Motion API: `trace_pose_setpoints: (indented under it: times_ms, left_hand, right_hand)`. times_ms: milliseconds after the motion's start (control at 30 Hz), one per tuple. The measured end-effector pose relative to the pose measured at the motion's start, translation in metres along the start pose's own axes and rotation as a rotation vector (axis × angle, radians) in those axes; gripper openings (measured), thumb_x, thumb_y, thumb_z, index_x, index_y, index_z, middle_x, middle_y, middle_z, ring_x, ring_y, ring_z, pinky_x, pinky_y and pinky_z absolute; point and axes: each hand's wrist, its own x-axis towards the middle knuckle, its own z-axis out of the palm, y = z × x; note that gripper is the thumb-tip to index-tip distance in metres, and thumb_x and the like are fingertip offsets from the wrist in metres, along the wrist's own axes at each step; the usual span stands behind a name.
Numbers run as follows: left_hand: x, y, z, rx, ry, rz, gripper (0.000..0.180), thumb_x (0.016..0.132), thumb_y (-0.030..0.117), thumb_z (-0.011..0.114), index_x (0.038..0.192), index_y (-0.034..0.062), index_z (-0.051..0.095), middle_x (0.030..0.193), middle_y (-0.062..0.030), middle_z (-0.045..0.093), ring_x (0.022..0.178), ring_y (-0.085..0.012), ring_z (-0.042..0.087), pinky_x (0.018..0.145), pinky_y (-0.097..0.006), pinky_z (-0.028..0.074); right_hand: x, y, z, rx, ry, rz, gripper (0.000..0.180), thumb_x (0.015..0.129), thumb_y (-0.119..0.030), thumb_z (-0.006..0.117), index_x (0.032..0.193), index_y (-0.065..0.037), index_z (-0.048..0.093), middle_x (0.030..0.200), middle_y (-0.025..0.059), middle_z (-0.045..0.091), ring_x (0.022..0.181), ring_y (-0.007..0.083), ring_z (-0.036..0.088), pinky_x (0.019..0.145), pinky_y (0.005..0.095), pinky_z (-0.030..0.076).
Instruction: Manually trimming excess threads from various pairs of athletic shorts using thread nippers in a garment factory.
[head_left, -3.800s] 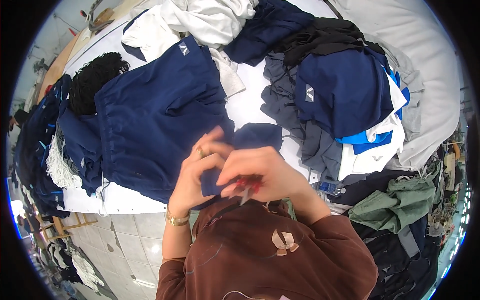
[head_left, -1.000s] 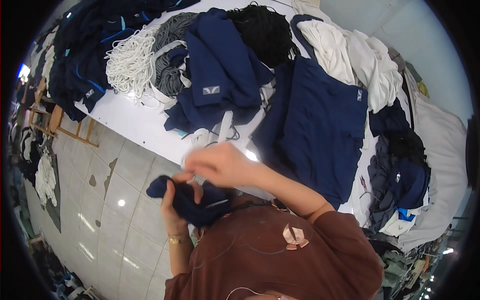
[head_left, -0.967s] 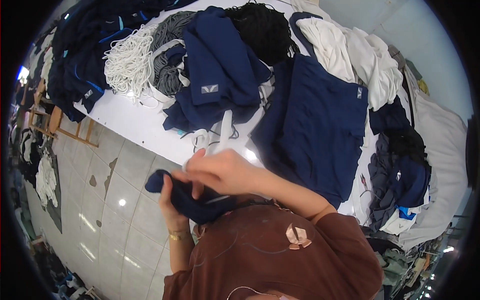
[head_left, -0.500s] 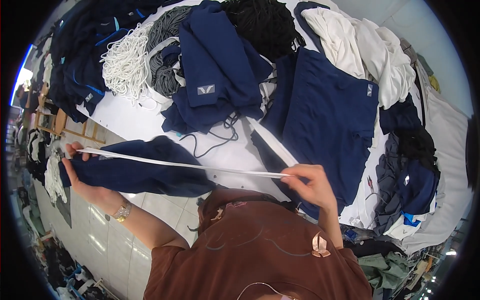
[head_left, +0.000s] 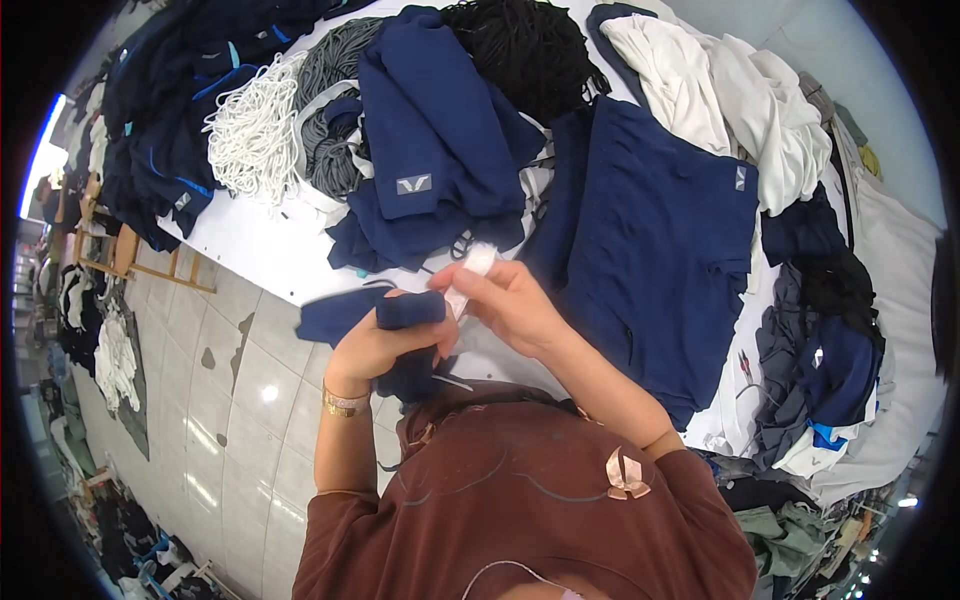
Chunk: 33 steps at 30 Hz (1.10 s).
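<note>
My two hands are close together over the near edge of the table. My left hand (head_left: pixel 372 348) is closed around a bunched navy garment (head_left: pixel 412 310), part of which hangs below the fingers and part juts out to the left. My right hand (head_left: pixel 512 302) pinches a folded white flat band (head_left: pixel 480 262) between thumb and fingers. The band's lower part lies against the left fingertips. Where its other end goes, the hands hide. Beyond them, a folded navy garment (head_left: pixel 440 120) with a grey label rests on the table.
Navy shorts (head_left: pixel 650 230) are spread on the white table (head_left: pixel 260 245) at the right. White cords (head_left: pixel 255 130), grey cords (head_left: pixel 335 150) and black cords (head_left: pixel 525 55) are heaped at the back. White cloth (head_left: pixel 770 120) lies far right, near small scissors (head_left: pixel 745 368). A wooden frame (head_left: pixel 150 255) stands left on the tiled floor.
Both hands have come together from a wide stretch. The white band, earlier pulled straight between them, is now gathered in the right hand. The navy garment is bunched in the left.
</note>
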Motion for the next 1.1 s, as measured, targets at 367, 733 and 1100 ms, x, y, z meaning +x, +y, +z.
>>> trace_pose_setpoints:
  times_ms: [367, 733, 1100]
  left_hand:
    - [0.001, -0.014, 0.000, 0.110, 0.236, -0.109, 0.029, 0.091, 0.018, 0.052, 0.112, 0.0011, 0.061, 0.116, -0.0124, 0.059, 0.083, -0.0103, 0.057, 0.071, -0.022, 0.043]
    - [0.013, -0.047, 0.031, -0.973, 0.042, 0.089, 0.049, 0.096, 0.038, 0.039, 0.137, 0.0109, 0.035, 0.135, -0.0114, 0.042, 0.076, -0.0140, 0.054, 0.073, -0.027, 0.048]
    - [0.020, -0.048, 0.040, -0.668, 0.126, 0.054, 0.048, 0.097, 0.035, 0.037, 0.126, -0.0018, 0.046, 0.114, -0.0096, 0.055, 0.076, -0.0117, 0.054, 0.072, -0.026, 0.047]
  right_hand:
    - [-0.022, -0.046, -0.033, -1.125, 0.724, -0.741, 0.016, 0.083, -0.008, 0.063, 0.097, 0.000, 0.067, 0.066, 0.0063, 0.057, 0.054, 0.0101, 0.049, 0.050, 0.0237, 0.037]
    - [-0.076, -0.057, 0.029, -1.315, -0.170, -0.325, 0.037, 0.074, 0.005, 0.057, 0.109, -0.005, 0.060, 0.084, 0.0100, 0.059, 0.077, 0.0289, 0.058, 0.071, 0.0355, 0.046]
    - [-0.060, -0.037, 0.011, -1.066, 0.247, -0.366, 0.050, 0.076, -0.020, 0.072, 0.119, -0.004, 0.052, 0.098, 0.0132, 0.058, 0.084, 0.0284, 0.058, 0.073, 0.0309, 0.047]
